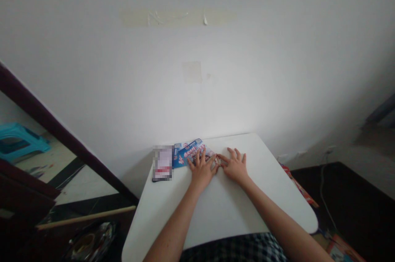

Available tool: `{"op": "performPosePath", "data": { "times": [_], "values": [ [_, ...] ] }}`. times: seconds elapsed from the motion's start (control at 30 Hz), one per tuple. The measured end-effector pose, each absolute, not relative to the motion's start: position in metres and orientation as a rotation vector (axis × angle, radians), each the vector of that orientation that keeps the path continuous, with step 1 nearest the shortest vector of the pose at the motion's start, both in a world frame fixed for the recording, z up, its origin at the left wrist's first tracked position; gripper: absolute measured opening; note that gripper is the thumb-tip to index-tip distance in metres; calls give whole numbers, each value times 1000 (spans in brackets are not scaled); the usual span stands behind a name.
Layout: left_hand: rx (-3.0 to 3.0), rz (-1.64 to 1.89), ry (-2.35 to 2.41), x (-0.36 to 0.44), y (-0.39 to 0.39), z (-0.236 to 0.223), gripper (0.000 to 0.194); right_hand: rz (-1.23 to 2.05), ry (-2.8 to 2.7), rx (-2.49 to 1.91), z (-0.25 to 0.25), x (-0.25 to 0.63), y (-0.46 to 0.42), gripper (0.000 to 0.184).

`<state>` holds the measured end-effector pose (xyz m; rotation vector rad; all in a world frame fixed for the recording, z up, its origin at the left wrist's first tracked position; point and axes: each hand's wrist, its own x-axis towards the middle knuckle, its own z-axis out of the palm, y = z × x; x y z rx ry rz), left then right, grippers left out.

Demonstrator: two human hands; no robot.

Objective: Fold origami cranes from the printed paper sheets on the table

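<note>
Leaflet (pixel 194 151) lies under splayed left hand (pixel 202 170); right hand (pixel 236 168) perhaps touching.

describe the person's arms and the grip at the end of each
The left forearm and right forearm are bare, with no sleeves in view, tapering to the wrists. The left grip and right grip are ungloved hands; no watch or bracelet shows, and rings are too small to tell. A dark-and-white checked garment shows below.
</note>
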<state>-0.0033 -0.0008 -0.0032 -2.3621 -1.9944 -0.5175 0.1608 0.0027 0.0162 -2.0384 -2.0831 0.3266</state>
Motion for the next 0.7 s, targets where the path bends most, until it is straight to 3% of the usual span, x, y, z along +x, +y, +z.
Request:
{"op": "performPosePath", "data": {
  "times": [0.23, 0.43, 0.7],
  "values": [
    [-2371, -536, -1984, -3, -2, -3, 47, 262, -2043, -1997, 7, 162, 3, 49],
    [-2338, -645, -2027, -4, -2, 0, 50, 278, -1987, -1888, 2, 169, 4, 37],
    [-2375, -803, -1978, -7, -3, 0, 33, 273, -1919, -1707, -7, 178, 7, 30]
  ]
}}
